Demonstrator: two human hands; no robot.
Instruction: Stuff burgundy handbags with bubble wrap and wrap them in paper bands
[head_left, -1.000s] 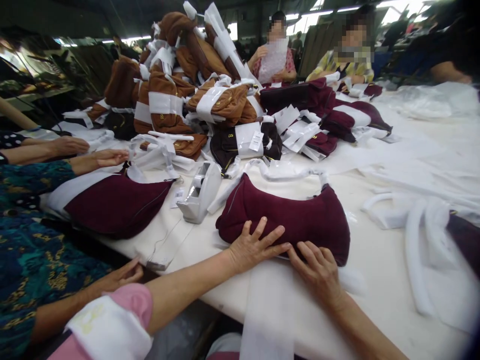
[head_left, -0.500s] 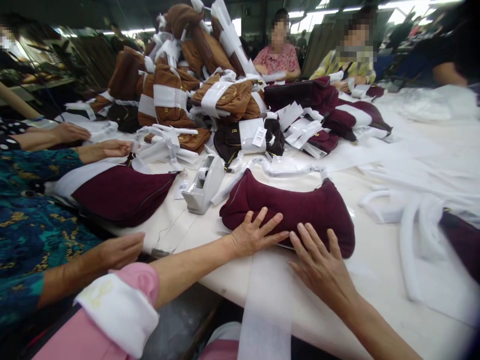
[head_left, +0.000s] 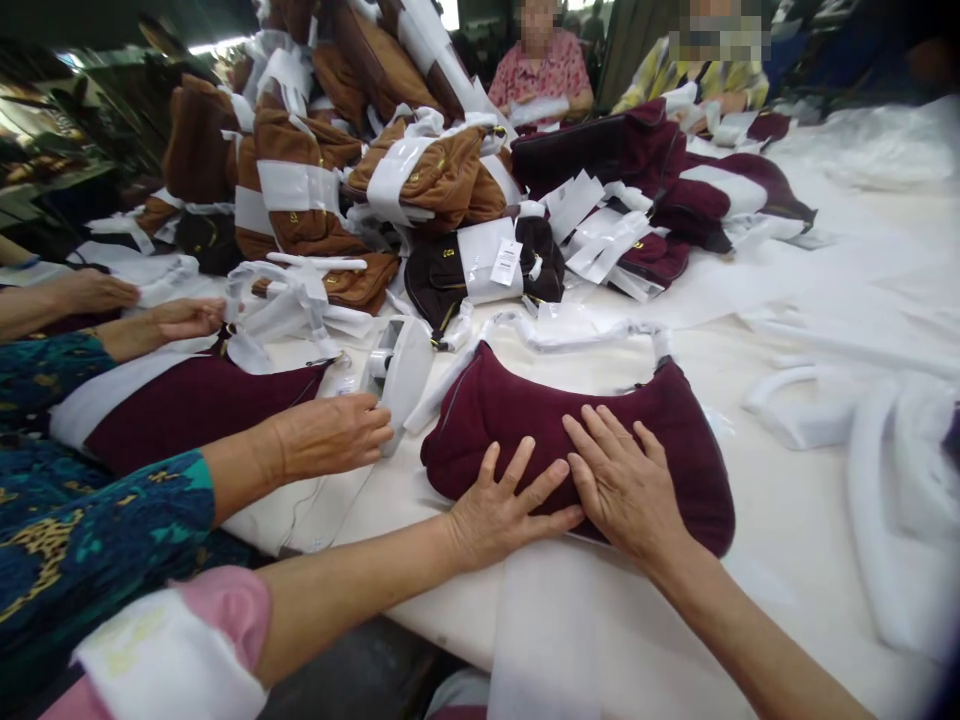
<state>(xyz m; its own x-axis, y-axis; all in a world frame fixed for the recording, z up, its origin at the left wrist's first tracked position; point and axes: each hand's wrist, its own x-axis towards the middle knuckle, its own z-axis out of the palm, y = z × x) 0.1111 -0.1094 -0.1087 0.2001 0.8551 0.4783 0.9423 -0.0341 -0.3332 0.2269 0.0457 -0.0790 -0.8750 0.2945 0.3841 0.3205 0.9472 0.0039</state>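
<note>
Pressing down here with left hand [head_left: 506,505] splayed, fingers well apart, and right hand [head_left: 630,485] laid flat, fingers closer together, clamped on nothing, both on the maroon bag [head_left: 517,405] just in from the near edge of the counter [head_left: 450,595]! Looks like a smoothing or steadying step, close by the white strip [head_left: 544,625] crossing that edge. Seems to call next for light, even pressure, without skewing bag or strip.

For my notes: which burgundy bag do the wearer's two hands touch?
The front burgundy bag, right of the tape dispenser: only there rest the left hand and right hand.
</note>
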